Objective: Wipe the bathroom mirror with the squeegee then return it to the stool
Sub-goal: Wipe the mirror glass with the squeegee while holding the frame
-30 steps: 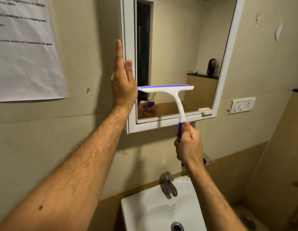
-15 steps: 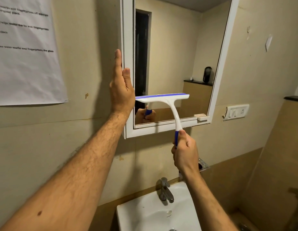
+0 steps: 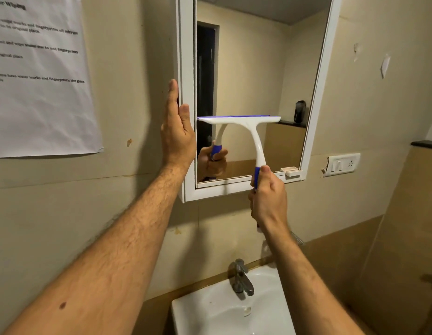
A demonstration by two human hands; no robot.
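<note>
Gripping the squeegee's blue handle, you are wiping low on the mirror.

Your right hand [image 3: 268, 201] is wrapping its fingers and thumb around the blue end of the squeegee [image 3: 244, 122], which is lying with its blade flat against the glass of the mirror [image 3: 258, 68], level and near the bottom-left corner of the white frame. Your left hand [image 3: 177, 131] is pressing flat with straight fingers on the frame's left edge, holding nothing. You are probably handling a light, stiff plastic tool with a curved white neck and a soft rubber edge; that handle is looking like the right place to hold. Smooth glass is likely letting the blade slide easily. No stool is showing; a white basin [image 3: 210, 315] and metal tap [image 3: 241, 279] are sitting below.
</note>
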